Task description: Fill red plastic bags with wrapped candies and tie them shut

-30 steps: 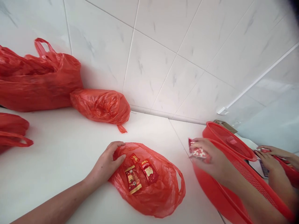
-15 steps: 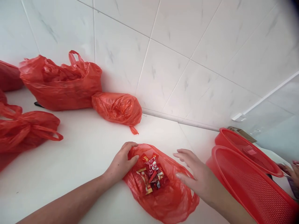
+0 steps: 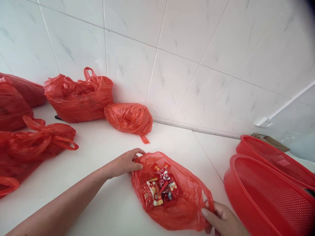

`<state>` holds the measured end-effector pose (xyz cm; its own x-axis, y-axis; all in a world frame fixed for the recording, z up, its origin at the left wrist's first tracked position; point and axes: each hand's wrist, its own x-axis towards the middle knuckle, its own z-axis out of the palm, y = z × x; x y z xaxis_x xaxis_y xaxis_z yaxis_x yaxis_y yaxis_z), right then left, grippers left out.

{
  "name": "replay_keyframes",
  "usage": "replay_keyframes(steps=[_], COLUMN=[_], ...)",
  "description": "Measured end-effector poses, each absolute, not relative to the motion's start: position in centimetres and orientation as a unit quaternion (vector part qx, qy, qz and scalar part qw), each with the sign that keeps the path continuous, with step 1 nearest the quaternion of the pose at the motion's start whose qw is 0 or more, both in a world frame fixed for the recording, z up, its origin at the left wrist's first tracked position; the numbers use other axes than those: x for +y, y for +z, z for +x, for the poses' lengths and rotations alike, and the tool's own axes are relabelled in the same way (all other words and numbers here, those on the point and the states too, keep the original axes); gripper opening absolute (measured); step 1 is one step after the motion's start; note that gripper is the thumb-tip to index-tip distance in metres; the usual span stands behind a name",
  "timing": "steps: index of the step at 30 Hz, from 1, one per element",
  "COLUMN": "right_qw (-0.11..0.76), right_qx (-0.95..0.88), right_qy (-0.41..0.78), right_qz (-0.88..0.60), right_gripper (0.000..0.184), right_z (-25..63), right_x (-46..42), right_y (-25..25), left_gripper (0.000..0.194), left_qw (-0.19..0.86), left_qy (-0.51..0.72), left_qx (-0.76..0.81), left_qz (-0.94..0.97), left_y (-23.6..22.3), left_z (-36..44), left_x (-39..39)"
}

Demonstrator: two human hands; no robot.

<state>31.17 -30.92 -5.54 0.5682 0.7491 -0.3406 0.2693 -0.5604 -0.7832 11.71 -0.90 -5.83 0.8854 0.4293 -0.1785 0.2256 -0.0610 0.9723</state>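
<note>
Bright, diffuse light; soft shadows; faint wall glare; wide-angle stretching; dark upper-right corner.

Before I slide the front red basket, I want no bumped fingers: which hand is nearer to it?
Right. The right hand holds the handle end of the open bag, just beside the basket; the left hand is at the bag's opposite end.

Right hand [image 3: 219, 218]: formerly holding red-and-white packets by the basket, then open over the bag's rim; now closed on the handle of the open red plastic bag [image 3: 184, 213].
Wrapped sweets [image 3: 163, 183]: formerly a few spread packets; now a fuller, overlapping cluster, a heart-marked packet on top.
Co-worker's hands: formerly at the right edge; now out of view.
Further red bags [image 3: 12, 105]: more showing at far left.
</note>
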Motion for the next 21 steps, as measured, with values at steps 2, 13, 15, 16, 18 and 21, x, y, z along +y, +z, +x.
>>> replay_keyframes(steps=[2, 13, 15, 16, 18, 21], right_qw=[0.434, 0.757, 0.733, 0.723, 0.721, 0.739], right_qx=[-0.276, -0.181, -0.166, -0.159, -0.165, -0.238], right_qy=[0.323, 0.004, -0.049, -0.069, -0.065, 0.018], right_qz=[-0.795, -0.628, -0.658, -0.668, -0.67, -0.63], right_gripper=[0.039, 0.014, 0.014, 0.015, 0.018, 0.024], right_z=[32.2, 36.1, 35.9, 35.8, 35.8, 36.0], right_x=[-29.8, -26.6, -26.4, -26.2, -25.9, -25.8], right_y=[-4.8, 2.7, 2.1, 1.8, 1.3, 1.0], left_gripper=[0.038, 0.029, 0.03, 0.032, 0.038, 0.05], left_qw=[0.675, 0.641, 0.633, 0.626, 0.608, 0.572], left_qy=[0.169, 0.48, 0.473, 0.467, 0.451, 0.43], left_qx=[0.222, 0.132, 0.128, 0.124, 0.113, 0.115], left_qz=[0.683, 0.585, 0.6, 0.612, 0.644, 0.689], left_y=[-4.8, 5.9, 6.3, 6.4, 6.3, 5.7], left_z=[12.3, 13.2, 13.1, 13.1, 13.0, 12.4], left_x=[-1.0, -1.4, -2.1, -2.5, -3.0, -3.0])
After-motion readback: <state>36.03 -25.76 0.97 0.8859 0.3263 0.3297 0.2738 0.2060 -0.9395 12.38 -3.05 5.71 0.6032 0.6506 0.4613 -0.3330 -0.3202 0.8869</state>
